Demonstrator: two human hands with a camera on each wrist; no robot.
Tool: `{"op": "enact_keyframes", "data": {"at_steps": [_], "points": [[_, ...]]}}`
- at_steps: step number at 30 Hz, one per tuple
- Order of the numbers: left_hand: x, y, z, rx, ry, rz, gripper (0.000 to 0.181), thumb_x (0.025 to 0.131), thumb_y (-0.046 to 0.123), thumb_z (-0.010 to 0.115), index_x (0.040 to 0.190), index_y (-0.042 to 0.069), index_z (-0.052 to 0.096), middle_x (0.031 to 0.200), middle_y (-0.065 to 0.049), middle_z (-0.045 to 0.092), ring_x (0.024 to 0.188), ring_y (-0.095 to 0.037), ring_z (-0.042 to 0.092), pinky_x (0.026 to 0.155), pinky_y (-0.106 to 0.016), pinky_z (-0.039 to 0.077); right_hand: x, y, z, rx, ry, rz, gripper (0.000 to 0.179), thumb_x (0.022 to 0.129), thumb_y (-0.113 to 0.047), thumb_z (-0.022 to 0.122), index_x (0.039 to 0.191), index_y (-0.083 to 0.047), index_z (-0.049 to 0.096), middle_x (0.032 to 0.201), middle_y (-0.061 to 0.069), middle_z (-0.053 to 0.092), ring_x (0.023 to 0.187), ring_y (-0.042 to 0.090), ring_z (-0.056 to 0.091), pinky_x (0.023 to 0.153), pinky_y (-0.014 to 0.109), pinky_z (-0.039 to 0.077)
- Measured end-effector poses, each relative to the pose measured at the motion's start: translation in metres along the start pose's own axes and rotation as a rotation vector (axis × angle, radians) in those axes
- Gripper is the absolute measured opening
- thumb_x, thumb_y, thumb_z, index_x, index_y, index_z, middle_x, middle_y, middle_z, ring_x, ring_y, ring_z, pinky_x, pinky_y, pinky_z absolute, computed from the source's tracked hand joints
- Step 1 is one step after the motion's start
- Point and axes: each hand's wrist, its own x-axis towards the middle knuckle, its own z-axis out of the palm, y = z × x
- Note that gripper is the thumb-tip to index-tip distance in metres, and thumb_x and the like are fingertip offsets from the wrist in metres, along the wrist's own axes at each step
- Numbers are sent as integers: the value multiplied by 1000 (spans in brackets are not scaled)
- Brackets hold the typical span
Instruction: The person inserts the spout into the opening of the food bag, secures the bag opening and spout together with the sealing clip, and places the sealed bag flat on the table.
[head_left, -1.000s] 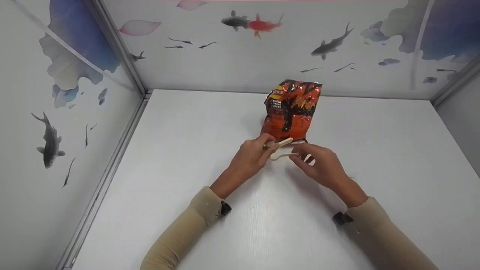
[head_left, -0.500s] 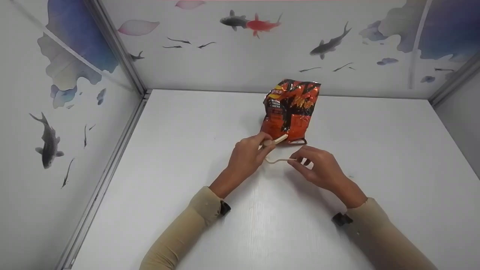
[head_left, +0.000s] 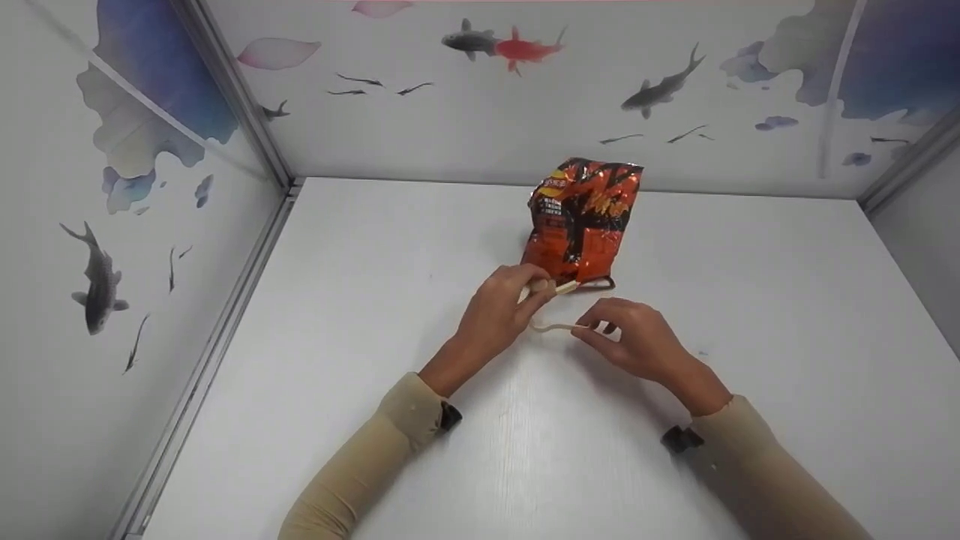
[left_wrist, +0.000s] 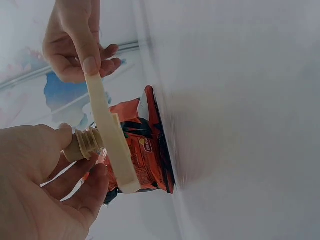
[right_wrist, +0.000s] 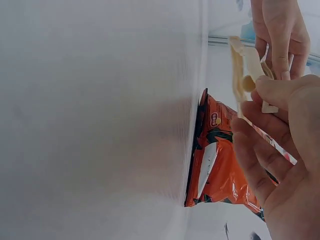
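A beige plastic bag clip with a ribbed round spout [left_wrist: 86, 143] is held between both hands. My left hand [head_left: 491, 309] pinches it by the spout, thumb and fingers on either side. My right hand [head_left: 637, 337] pinches the tip of the clip's long bar [left_wrist: 114, 135], which stands swung away from the rest of the clip. In the right wrist view, the bar [right_wrist: 237, 70] runs apart from the spout part. Just beyond both hands, an orange and black snack bag [head_left: 581, 217] stands on the white table. Fingers partly cover the clip.
The white table [head_left: 360, 247] is bounded by a back wall [head_left: 420, 127] printed with fish and a similar left wall [head_left: 150, 285] with metal edging. The snack bag stands near the back wall.
My right hand has drawn slightly toward me and left with the bar, which has come further away from the clip's other part. The left hand and the bag have hardly moved.
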Motion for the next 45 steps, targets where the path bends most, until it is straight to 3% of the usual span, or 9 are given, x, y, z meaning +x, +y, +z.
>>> {"op": "enact_keyframes", "data": {"at_steps": [6,15,23,39,45], "points": [[0,-1,-1,-67,-4,18,20,105,26,74,121,15,72,109,4,73,103,-11,65,94,-28,61,0,0,3,-38,-125,56,12,97,-30,84,104,-20,83,94,-6,81,87,11,73,79,37,65],[-1,0,-1,-95,0,31,21,106,27,73,121,13,71,106,2,70,103,-9,67,95,-22,61,2,-1,6,-49,-196,97,13,94,-29,87,101,-18,84,92,-7,79,87,11,71,78,37,63],[-1,-2,2,-111,6,41,20,106,28,72,119,14,71,105,3,70,103,-8,67,94,-25,63,4,3,6,-52,-261,89,11,95,-25,86,104,-19,85,97,-7,79,93,12,70,84,41,63],[-1,-3,2,-131,-2,30,21,105,27,74,122,14,71,107,3,71,104,-7,67,96,-22,62,5,4,4,-34,-278,73,11,94,-21,87,105,-21,85,98,-8,78,96,13,70,87,41,63],[-1,-3,2,-146,4,48,19,106,25,72,120,12,70,104,2,68,101,-7,66,94,-25,63,8,6,-1,-45,-265,110,14,95,-34,85,105,-23,84,98,-9,80,94,12,71,84,40,64]]}}
